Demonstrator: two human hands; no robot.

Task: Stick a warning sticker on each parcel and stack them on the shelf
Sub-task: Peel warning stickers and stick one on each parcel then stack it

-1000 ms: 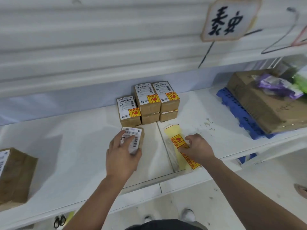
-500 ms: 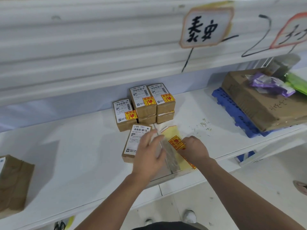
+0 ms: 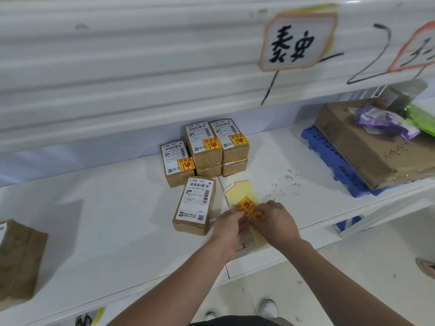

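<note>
Parcel [image 3: 194, 205] without a warning sticker is lying flat on the shelf [image 3: 106, 220], just in front of the stickered parcels [image 3: 207, 147]. Left grip [image 3: 229, 228] is pinching the yellow sticker sheet [image 3: 239, 190] beside it; right grip [image 3: 276, 222], fingers curled, is holding the same sheet at its red stickers. A second ago the left grip was clasping the parcel.

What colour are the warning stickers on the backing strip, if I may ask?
The stickers are yellow with red print; head view.
</note>
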